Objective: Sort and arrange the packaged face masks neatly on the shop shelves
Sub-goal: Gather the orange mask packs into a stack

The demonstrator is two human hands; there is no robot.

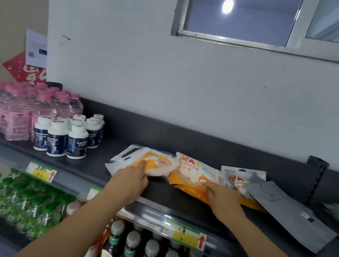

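Several packaged face masks lie flat on the dark top shelf (157,192). My left hand (131,179) grips the near edge of a white and orange mask pack (156,161) at the left of the group. My right hand (222,200) rests with fingers stretched on a pile of orange and white mask packs (193,169). Right of that pile lie a white pack with a red print (237,176) and a large grey pouch (288,211), which overlaps it and sticks out past the shelf's front edge.
White-capped dark-labelled pill bottles (66,137) and pink-capped water bottles (12,110) stand at the shelf's left. A black shelf bracket (317,174) rises at the right. Below are green bottles (23,200), dark bottles with grey caps (150,253) and yellow price tags (188,236).
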